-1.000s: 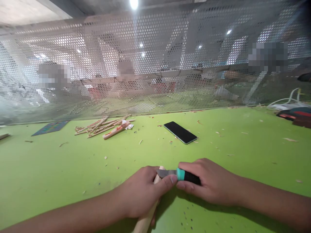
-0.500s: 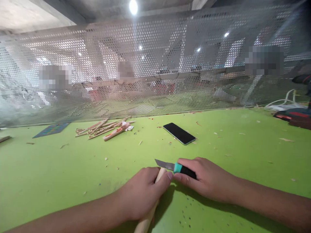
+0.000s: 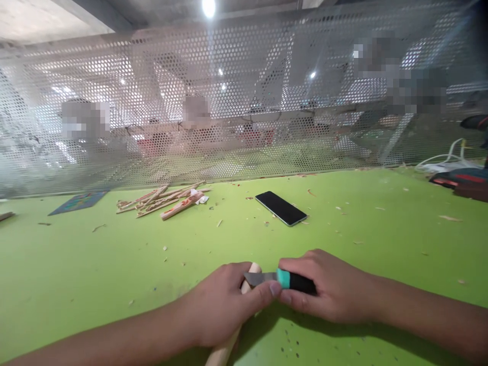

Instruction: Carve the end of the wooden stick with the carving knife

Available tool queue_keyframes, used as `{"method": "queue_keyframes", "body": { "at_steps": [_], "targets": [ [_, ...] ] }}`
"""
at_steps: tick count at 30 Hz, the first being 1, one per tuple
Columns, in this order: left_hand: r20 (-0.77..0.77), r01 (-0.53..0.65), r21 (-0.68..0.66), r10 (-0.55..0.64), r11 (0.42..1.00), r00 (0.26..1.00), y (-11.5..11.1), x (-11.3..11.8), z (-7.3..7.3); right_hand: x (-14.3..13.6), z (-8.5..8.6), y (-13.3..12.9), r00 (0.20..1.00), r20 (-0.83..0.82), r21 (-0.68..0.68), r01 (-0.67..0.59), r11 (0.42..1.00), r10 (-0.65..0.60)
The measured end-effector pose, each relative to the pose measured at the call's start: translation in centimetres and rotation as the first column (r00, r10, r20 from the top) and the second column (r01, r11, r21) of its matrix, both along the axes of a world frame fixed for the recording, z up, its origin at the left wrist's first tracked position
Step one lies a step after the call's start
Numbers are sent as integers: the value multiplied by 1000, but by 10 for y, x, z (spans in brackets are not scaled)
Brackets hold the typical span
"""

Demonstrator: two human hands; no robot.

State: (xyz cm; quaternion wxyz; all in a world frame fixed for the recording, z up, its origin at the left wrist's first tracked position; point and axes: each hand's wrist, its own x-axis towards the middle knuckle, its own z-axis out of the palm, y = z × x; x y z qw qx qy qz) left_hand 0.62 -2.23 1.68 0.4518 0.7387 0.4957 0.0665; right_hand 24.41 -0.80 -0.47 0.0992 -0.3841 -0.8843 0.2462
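Note:
My left hand is wrapped round a pale wooden stick, whose upper end pokes out past the fingers. My right hand grips a carving knife by its black and teal handle. The knife's short blade lies across the stick just below its top end. My left thumb reaches over beside the blade, its tip close to the teal collar and the right thumb. The fingers of both hands are closed, and the undersides of the grips are hidden.
Beyond the hands lie a black phone and a heap of carved wooden sticks. A patterned card is at the left. A power tool stands far right. Wood shavings dot the green table; a perforated screen borders its back.
The knife and my right hand have shifted slightly down and to the right, bringing the blade from beyond the stick's tip onto its near side. My left thumb has moved right with it.

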Motion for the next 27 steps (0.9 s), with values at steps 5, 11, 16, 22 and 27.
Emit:
{"method": "queue_keyframes", "body": {
  "at_steps": [5, 11, 16, 22, 27],
  "targets": [
    [10, 17, 30, -17, 999, 1000, -1, 1, 0, -2, -2, -4, 999, 9, 53, 32, 998, -33],
    [12, 7, 23, -7, 1000, 1000, 1, 1, -3, -5, -5, -6, 996, 30, 94, 79, 992, -82],
    [-16, -8, 8, 8, 1000, 1000, 3, 1, -4, -7, -8, -7, 992, 36, 127, 113, 985, -118],
    [-33, -34, 40, 35, 999, 999, 2, 2, -3, -10, -4, -4, 984, 32, 67, 175, 982, -177],
    [-3, -9, 49, 9, 999, 1000, 2, 2, -3, -9, 0, -3, 984, 21, 73, 176, 982, -178]
  ]
}}
